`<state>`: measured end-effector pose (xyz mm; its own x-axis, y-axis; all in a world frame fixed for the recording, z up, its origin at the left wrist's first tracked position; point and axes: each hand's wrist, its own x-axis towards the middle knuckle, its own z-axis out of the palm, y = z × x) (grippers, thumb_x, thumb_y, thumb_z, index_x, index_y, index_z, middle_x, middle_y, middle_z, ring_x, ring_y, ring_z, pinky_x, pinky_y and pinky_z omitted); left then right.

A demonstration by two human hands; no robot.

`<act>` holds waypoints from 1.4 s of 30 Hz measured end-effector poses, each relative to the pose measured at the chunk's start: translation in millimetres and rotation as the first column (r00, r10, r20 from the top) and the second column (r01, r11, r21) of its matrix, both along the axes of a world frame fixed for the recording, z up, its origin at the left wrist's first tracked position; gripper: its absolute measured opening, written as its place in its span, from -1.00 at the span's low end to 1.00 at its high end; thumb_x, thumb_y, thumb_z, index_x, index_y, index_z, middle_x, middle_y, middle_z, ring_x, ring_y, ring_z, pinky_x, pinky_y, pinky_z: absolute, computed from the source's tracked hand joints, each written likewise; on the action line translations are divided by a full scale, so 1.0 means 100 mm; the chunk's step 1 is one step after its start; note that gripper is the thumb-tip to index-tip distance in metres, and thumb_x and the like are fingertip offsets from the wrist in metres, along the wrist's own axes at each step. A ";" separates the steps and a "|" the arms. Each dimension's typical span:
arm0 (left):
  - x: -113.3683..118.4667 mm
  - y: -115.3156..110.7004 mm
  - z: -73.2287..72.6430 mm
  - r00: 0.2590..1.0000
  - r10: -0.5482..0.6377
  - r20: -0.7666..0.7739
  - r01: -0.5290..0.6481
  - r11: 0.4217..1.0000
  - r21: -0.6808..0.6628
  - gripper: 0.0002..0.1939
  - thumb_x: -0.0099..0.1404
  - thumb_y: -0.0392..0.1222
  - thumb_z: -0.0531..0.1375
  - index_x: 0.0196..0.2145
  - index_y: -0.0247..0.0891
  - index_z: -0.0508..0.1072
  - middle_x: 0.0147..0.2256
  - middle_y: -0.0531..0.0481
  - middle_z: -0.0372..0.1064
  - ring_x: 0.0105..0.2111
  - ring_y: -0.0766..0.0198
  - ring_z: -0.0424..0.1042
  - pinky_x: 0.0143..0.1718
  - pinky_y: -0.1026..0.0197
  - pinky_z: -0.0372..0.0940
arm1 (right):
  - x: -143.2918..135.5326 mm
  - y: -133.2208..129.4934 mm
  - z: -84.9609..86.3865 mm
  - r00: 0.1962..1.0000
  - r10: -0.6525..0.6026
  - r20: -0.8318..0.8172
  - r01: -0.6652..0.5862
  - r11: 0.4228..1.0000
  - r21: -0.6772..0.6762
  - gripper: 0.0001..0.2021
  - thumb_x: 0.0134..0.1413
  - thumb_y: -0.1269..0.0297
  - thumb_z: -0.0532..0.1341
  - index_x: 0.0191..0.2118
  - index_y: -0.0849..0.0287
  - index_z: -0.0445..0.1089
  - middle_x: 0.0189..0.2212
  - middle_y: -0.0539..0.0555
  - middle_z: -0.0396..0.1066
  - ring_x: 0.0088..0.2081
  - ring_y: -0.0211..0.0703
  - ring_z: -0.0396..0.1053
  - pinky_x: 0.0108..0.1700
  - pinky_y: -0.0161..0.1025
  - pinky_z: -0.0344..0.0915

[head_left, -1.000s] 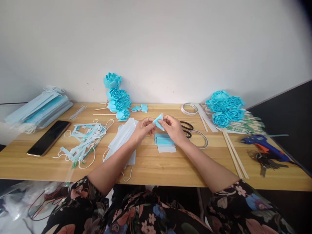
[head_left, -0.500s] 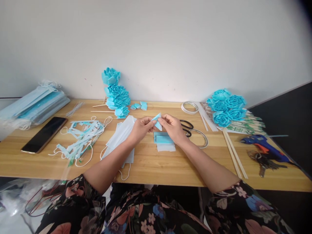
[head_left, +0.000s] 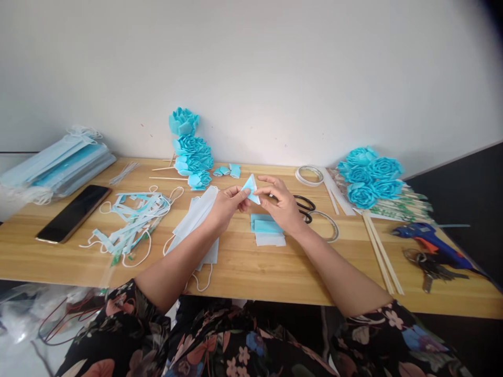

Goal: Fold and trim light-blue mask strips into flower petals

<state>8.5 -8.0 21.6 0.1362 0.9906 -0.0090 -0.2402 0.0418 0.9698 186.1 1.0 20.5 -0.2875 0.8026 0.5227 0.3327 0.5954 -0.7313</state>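
A small piece of light blue mask fabric, folded into a triangle with a white edge, is held up above the table. My left hand pinches its lower left side between thumb and fingers. My right hand is at its right edge, fingers apart and the index stretched out, with the thumb close to the lower corner. Beneath the hands lie cut blue and white fabric pieces. Black-handled scissors are partly hidden behind my right hand. Flat face masks lie beside my left forearm.
Blue fabric flowers stand at the back left and right. Left are cut-off ear loops, a phone and a mask stack. Right are tape rolls, sticks, a glue gun and keys.
The right fingers have loosened from their pinch and spread apart. The triangle now shows more of its face, its tip pointing up. The view has shifted slightly.
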 end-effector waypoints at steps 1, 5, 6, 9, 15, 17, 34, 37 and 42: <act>0.00 0.00 0.00 1.000 0.006 -0.013 -0.006 1.000 0.004 -0.58 0.07 0.12 0.36 -0.51 -0.30 0.40 -0.57 0.03 0.36 -0.58 0.41 0.27 -0.48 0.30 0.18 | 0.00 0.00 0.00 1.000 -0.005 0.004 0.005 1.000 -0.002 -0.89 0.17 0.30 0.24 -0.23 0.01 0.52 0.11 0.10 0.37 0.16 0.01 0.30 0.17 0.04 0.22; 0.02 -0.02 0.01 0.997 0.031 -0.075 -0.029 0.999 0.029 -0.60 0.09 0.12 0.35 -0.50 -0.30 0.42 -0.57 0.02 0.38 -0.58 0.41 0.27 -0.49 0.30 0.18 | 0.00 0.01 0.01 1.000 -0.014 -0.025 0.013 0.998 -0.058 -0.90 0.16 0.21 0.26 -0.31 0.05 0.52 0.04 0.13 0.40 0.10 0.01 0.34 0.16 0.02 0.23; 0.02 -0.02 0.01 0.995 0.036 -0.091 -0.033 0.999 0.039 -0.61 0.09 0.11 0.35 -0.50 -0.30 0.42 -0.57 0.02 0.38 -0.58 0.41 0.27 -0.48 0.30 0.19 | -0.01 0.01 0.01 0.999 -0.012 -0.039 0.009 0.997 -0.080 -0.89 0.16 0.19 0.26 -0.32 0.06 0.51 0.01 0.14 0.41 0.09 0.00 0.35 0.15 0.01 0.24; 0.04 -0.02 0.02 0.990 0.060 -0.127 -0.051 0.996 0.069 -0.62 0.09 0.10 0.35 -0.50 -0.30 0.43 -0.57 0.03 0.38 -0.59 0.41 0.26 -0.49 0.30 0.19 | -0.03 0.00 0.01 0.995 -0.017 -0.097 0.001 0.987 -0.159 -0.84 0.14 0.14 0.27 -0.37 0.09 0.46 -0.08 0.13 0.44 0.01 -0.03 0.39 0.08 -0.05 0.29; 0.04 -0.03 0.02 0.986 0.070 -0.155 -0.057 0.995 0.082 -0.62 0.10 0.10 0.34 -0.51 -0.30 0.43 -0.58 0.03 0.38 -0.59 0.40 0.27 -0.50 0.30 0.19 | -0.08 -0.01 -0.02 0.982 -0.053 -0.183 -0.005 0.953 -0.304 -0.78 0.08 0.08 0.29 -0.39 0.12 0.39 -0.32 0.03 0.49 -0.27 -0.15 0.41 -0.12 -0.19 0.34; 0.04 -0.03 0.02 0.985 0.066 -0.161 -0.052 0.995 0.090 -0.62 0.12 0.10 0.33 -0.51 -0.30 0.43 -0.58 0.02 0.37 -0.59 0.40 0.27 -0.50 0.30 0.19 | -0.08 -0.01 -0.03 0.980 -0.060 -0.189 -0.003 0.950 -0.314 -0.78 0.07 0.08 0.30 -0.39 0.12 0.39 -0.37 0.01 0.47 -0.31 -0.18 0.39 -0.16 -0.22 0.33; 0.04 -0.02 -0.04 0.973 0.070 -0.219 -0.044 0.992 0.118 -0.65 0.16 0.08 0.29 -0.46 -0.30 0.46 -0.54 0.02 0.39 -0.57 0.40 0.28 -0.48 0.30 0.19 | -0.08 0.02 -0.08 0.935 -0.036 -0.352 -0.142 0.873 -0.466 -0.59 0.01 0.07 0.34 -0.04 0.15 0.41 -0.37 -0.01 0.48 -0.32 -0.22 0.42 -0.19 -0.26 0.33; 0.03 -0.02 -0.06 0.968 0.077 -0.238 -0.044 0.989 0.142 -0.66 0.18 0.09 0.28 -0.43 -0.29 0.49 -0.52 0.02 0.41 -0.56 0.39 0.28 -0.48 0.30 0.19 | -0.08 0.02 -0.08 0.933 -0.028 -0.360 -0.153 0.872 -0.465 -0.59 0.01 0.08 0.34 -0.04 0.15 0.43 -0.37 -0.01 0.49 -0.30 -0.20 0.44 -0.17 -0.24 0.34; 0.03 -0.02 -0.06 0.962 0.081 -0.262 -0.039 0.986 0.165 -0.66 0.18 0.09 0.28 -0.44 -0.29 0.50 -0.54 0.03 0.37 -0.56 0.38 0.26 -0.49 0.30 0.17 | -0.07 0.01 -0.07 0.945 -0.020 -0.327 -0.142 0.875 -0.462 -0.65 0.02 0.07 0.33 -0.11 0.15 0.46 -0.36 0.02 0.51 -0.28 -0.17 0.47 -0.15 -0.22 0.36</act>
